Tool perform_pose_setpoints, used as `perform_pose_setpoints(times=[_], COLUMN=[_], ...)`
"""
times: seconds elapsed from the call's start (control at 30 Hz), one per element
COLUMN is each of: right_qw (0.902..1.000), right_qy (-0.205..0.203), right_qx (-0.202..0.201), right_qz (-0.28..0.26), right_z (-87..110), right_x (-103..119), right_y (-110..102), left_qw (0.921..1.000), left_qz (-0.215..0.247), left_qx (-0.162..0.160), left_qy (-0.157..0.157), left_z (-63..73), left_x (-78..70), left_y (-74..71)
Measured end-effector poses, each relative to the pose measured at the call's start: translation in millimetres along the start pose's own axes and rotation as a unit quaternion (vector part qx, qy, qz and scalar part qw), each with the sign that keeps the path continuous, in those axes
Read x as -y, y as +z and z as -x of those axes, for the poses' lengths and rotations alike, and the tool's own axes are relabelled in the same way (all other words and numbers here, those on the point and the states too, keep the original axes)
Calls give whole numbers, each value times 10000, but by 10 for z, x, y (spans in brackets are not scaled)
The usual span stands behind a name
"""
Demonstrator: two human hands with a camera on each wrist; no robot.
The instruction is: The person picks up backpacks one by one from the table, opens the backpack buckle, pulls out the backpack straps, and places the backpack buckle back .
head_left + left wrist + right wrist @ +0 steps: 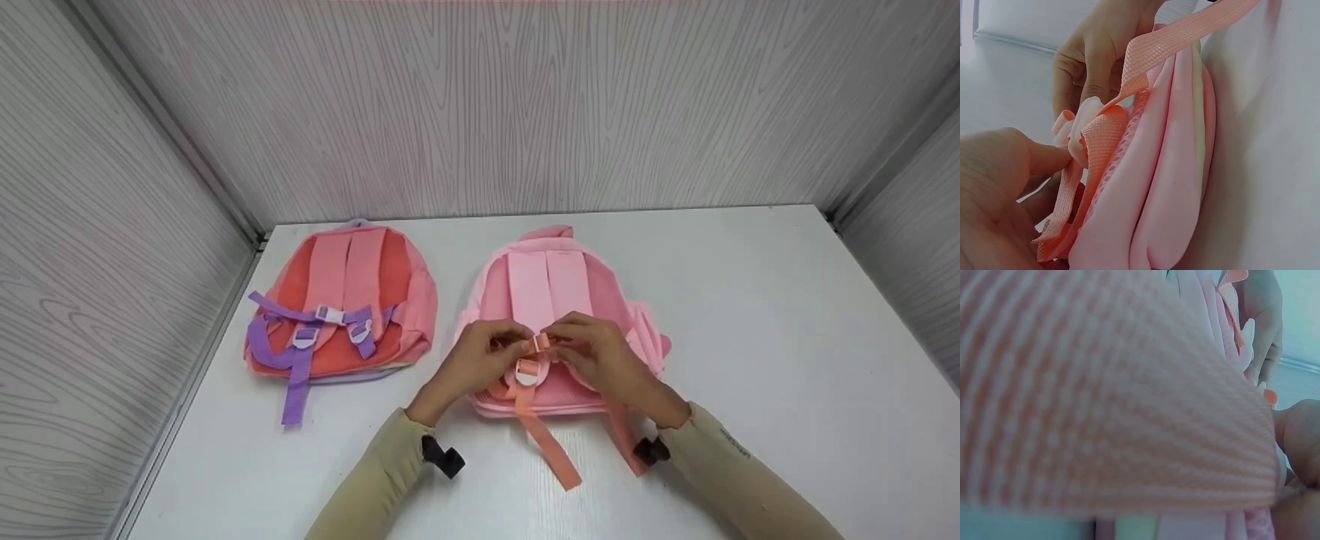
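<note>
A pink child's backpack (pixel 495 289) lies on the table with its shoulder straps up. Over its lower middle, both hands meet at a small white buckle (pixel 536 343) threaded with orange webbing. My left hand (pixel 484 356) pinches the buckle between thumb and fingers; its thumb (pixel 1050 159) touches the white plastic in the left wrist view. From the other side my right hand (pixel 600 356) pinches the orange strap (pixel 544 341) beside the buckle. Just below hangs a white strap adjuster (pixel 527 373). A blurred orange webbing tail (pixel 1100 399) covers most of the right wrist view.
To the left lies a coral backpack (pixel 421 300) with purple straps (pixel 298 382) and a white buckle (pixel 330 314) joined across it. Two loose orange strap ends (pixel 551 450) trail toward the front of the white table (pixel 765 337). Grey wood-grain panels (pixel 480 112) enclose the back and sides.
</note>
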State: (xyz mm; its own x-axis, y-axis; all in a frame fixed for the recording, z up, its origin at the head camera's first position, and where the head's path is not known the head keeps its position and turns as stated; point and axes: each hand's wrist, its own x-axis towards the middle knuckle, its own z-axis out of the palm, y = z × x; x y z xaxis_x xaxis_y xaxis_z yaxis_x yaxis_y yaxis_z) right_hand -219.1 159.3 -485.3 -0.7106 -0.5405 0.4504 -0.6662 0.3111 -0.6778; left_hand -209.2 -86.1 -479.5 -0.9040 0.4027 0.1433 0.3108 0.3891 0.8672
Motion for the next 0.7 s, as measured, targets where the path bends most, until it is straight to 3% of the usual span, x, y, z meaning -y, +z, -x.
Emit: perform_pose_setpoints(times=[0.27, 0.43, 0.7], right_qw=[9998, 9996, 9997], right_qy=[-12, -192, -91], right_qx=[-94, -210, -180], right_qz=[-146, -92, -96], right_z=[3, 4, 3], right_x=[1, -20, -20], right_y=[6, 16, -13], left_qw=[9998, 9995, 9994], left_qz=[139, 26, -80], left_qx=[97, 266, 301], left_qy=[-85, -144, -151], left_z=[6, 20, 10], left_x=[10, 19, 26], left_y=[-24, -81, -104])
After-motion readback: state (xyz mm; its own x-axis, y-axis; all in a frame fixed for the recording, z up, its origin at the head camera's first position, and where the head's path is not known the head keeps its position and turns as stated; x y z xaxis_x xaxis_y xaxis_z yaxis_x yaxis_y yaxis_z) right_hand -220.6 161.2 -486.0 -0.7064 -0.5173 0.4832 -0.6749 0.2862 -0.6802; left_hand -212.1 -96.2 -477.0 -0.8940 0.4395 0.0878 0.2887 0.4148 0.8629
